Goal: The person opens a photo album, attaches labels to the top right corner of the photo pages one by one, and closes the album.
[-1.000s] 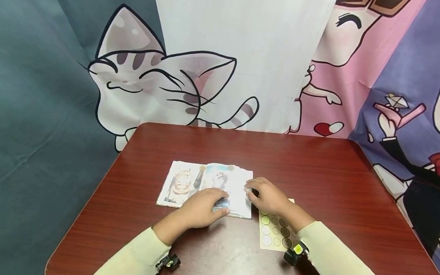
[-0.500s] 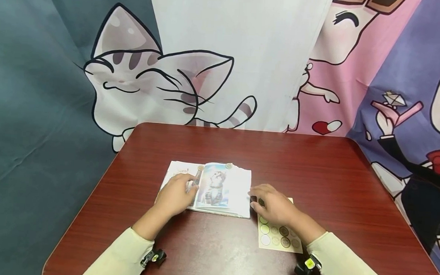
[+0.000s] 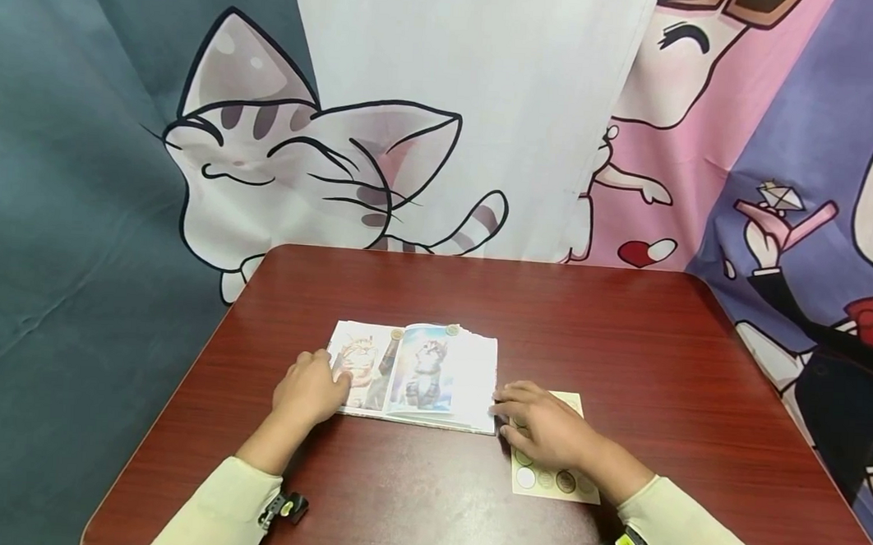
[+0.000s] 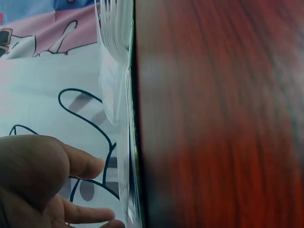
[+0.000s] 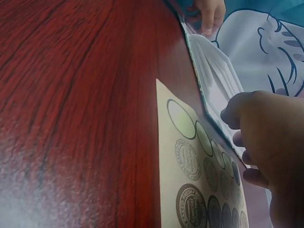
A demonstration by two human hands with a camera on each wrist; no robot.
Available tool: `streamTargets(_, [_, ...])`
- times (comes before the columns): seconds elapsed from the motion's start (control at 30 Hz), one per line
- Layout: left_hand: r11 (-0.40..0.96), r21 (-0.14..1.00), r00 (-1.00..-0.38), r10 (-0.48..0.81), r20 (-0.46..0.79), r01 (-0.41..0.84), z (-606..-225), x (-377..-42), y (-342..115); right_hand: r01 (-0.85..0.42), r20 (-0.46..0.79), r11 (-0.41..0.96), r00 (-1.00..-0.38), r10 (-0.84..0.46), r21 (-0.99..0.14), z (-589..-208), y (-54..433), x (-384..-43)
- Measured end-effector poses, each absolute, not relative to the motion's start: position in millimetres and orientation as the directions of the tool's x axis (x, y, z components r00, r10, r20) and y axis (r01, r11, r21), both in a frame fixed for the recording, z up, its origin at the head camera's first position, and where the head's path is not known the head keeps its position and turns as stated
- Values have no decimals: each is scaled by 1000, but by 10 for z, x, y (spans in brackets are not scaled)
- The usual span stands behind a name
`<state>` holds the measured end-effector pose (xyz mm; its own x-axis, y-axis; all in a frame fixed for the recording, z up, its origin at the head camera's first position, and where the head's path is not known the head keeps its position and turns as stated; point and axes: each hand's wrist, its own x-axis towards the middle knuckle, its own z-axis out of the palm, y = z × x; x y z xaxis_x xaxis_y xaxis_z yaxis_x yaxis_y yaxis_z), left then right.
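Observation:
An open picture book [image 3: 473,373] lies flat on the table, kittens printed on both pages. Two small round stickers [image 3: 452,330] sit near the top of its pages. My left hand [image 3: 310,388] is at the book's left edge, thumb over the page; in the left wrist view its fingers are loosely extended beside the book's side [image 4: 127,142]. At the opposite edge, my right hand [image 3: 547,426] rests with bent, relaxed fingers touching or nearly touching the pages. Under it lies a cream sheet of round stickers [image 3: 554,486], partly covered by the hand.
The dark red wooden table [image 3: 424,502] has rounded far corners. Behind it hangs a curtain [image 3: 448,51] printed with cartoon figures, including a cat. Small cameras are strapped to both wrists.
My left hand has slid left across the book from the right page to the left edge, uncovering both kitten pictures. My right hand has shifted only slightly, staying by the right edge.

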<state>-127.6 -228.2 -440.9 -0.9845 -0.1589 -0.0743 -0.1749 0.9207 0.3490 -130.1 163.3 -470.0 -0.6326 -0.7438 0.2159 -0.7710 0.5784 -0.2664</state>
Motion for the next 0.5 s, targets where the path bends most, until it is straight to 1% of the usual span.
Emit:
streamTargets(0.1, [922, 330, -978, -175, -110, -202, -4420, -1275, -2326, -773, 211, 583, -631, -746, -252, -4714, 1649, -1286])
streamTargets(0.3, [926, 291, -964, -190, -189, -239, -4455, -1321, -2415, -768, 184, 584, -634, -751, -264, -4715, 1656, -1277])
streamTargets(0.5, [928, 282, -960, -188, -208, -242, -4480, -1396, -2493, -772, 176, 576, -628, -758, -270, -4727, 1652, -1285])
